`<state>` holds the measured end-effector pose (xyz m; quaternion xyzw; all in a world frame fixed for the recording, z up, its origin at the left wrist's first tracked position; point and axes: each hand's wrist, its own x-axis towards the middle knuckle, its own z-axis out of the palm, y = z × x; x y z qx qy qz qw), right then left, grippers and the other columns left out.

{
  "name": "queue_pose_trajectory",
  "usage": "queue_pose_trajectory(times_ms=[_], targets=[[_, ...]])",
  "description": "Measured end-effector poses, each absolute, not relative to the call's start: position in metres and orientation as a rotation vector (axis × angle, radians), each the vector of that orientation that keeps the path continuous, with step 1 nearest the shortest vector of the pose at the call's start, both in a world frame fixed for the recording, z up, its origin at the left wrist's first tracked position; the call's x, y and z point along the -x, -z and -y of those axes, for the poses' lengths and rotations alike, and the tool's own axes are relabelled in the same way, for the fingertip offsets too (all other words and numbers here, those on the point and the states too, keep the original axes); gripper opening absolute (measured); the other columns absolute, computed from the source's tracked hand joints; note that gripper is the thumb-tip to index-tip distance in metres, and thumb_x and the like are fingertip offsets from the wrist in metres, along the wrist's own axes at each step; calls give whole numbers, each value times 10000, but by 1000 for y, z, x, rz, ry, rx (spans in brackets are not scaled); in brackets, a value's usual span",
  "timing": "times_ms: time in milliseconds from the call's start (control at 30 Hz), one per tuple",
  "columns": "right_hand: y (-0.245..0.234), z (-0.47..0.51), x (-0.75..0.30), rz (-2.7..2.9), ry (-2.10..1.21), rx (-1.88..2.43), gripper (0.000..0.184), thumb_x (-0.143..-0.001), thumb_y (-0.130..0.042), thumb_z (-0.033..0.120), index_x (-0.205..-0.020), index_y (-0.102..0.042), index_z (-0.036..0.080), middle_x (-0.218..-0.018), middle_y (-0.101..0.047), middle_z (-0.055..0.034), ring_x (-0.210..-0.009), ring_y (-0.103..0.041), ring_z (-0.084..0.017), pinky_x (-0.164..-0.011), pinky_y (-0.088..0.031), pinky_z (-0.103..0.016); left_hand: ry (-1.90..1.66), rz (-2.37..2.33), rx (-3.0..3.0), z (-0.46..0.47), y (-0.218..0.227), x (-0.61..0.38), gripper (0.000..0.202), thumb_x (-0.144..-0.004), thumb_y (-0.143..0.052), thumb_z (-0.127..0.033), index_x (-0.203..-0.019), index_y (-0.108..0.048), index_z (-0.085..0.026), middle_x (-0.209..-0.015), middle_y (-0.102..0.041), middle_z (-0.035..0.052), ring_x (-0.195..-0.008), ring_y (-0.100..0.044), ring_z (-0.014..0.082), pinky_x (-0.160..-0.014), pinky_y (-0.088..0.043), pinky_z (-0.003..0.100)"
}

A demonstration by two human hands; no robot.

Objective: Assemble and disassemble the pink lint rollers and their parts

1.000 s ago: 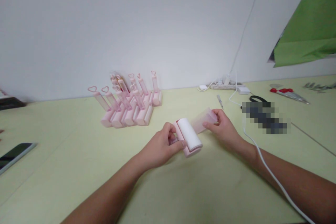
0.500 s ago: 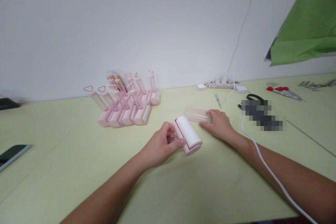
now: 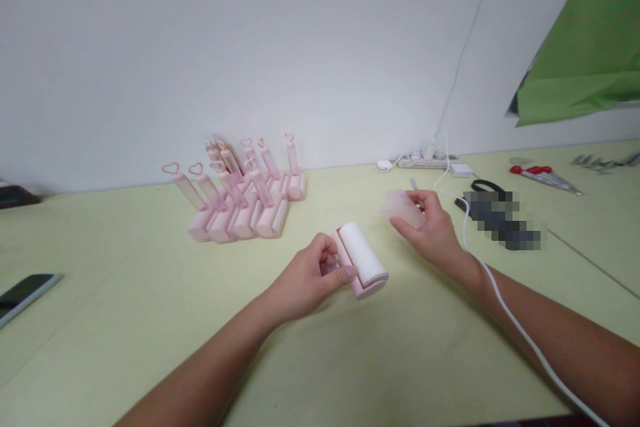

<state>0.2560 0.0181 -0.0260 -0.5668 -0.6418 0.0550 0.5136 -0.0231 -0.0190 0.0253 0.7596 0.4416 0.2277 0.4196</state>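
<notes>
My left hand is closed around the pink frame of a lint roller, whose white paper roll faces up. In my right hand is a translucent pinkish cover, gripped between thumb and fingers and tilted. The roller and the cover are a short way apart. To the left stand several pink lint rollers in rows, with clear handles tipped by heart-shaped loops pointing up.
A power strip with plugs and a white charger lies by the wall. A white cable crosses my right forearm. Red-handled scissors and a dark strapped item are at right; a phone lies at left.
My right hand has lifted the translucent cover off the table and turned it, shifting slightly right. My left hand and the lint roller have hardly moved.
</notes>
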Motion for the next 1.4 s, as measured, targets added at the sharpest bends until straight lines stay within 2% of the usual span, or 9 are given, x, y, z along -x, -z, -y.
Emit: queue_pose_trajectory(times_ms=[367,500,667,767,867,1000,1100,1233,1400], targets=[[19,-19,-259,2210,-86,1256,391,-790,-681,313,-1174,-658,244,-1277,-633,-96,-1202,-510,-320,-1060,-326,-496,-546,-1121,-1927,18,-25,23,330,-862,-628,-461,-964,-467,-192,-735,-500,-46,-645,-439,108,-576,-324,228],[5,-12,-274,2198,-61,1514,358,-742,-704,319,-1086,-679,223,-1007,-670,-108,-918,-596,-286,-836,-433,-402,-551,-1133,-1933,18,-25,24,333,-862,-629,-467,-959,-468,-191,-743,-499,-43,-653,-438,109,-582,-329,228],[4,-11,-282,2204,-177,1737,238,-764,-669,312,-985,-659,225,-750,-663,-44,-628,-570,-211,-586,-366,-315,-538,-1122,-1919,18,-25,24,344,-861,-631,-476,-961,-465,-192,-741,-496,-43,-652,-433,108,-574,-326,224],[15,-16,-274,2136,-156,1631,286,-815,-563,213,-1083,-660,196,-876,-700,-79,-742,-624,-231,-686,-446,-341,-553,-1105,-1914,18,-24,23,344,-861,-630,-479,-956,-472,-188,-741,-494,-40,-656,-433,107,-578,-326,221],[27,-22,-266,2105,-205,1455,451,-808,-501,126,-1240,-625,165,-1194,-676,-134,-1040,-638,-264,-931,-466,-400,-557,-1089,-1904,18,-22,22,350,-859,-629,-487,-947,-476,-185,-734,-493,-39,-653,-433,107,-575,-319,219],[31,-18,-258,1998,-453,1342,416,-832,-558,191,-1240,-642,206,-1270,-659,-111,-1154,-604,-289,-1026,-429,-464,-555,-1108,-1909,18,-22,23,363,-848,-634,-500,-941,-477,-187,-741,-502,-36,-661,-445,113,-578,-320,221],[27,-6,-246,1785,-815,1273,315,-892,-580,360,-1165,-660,226,-1016,-729,-75,-923,-664,-254,-859,-507,-428,-504,-1132,-1972,20,-27,21,352,-839,-640,-492,-928,-482,-190,-757,-518,-30,-672,-453,122,-589,-330,231],[21,17,-221,1602,-1413,1068,464,-917,-533,512,-1239,-554,180,-825,-686,-34,-654,-614,-169,-603,-481,-291,-388,-1192,-2106,28,-34,14,338,-810,-668,-467,-928,-504,-196,-801,-573,-8,-692,-490,146,-596,-334,249],[15,34,-204,1588,-1398,995,460,-789,-716,369,-1178,-543,194,-1016,-665,-60,-856,-615,-213,-684,-488,-298,-361,-1195,-2222,33,-33,10,301,-832,-642,-463,-918,-510,-207,-795,-593,-3,-681,-506,158,-594,-343,269]])
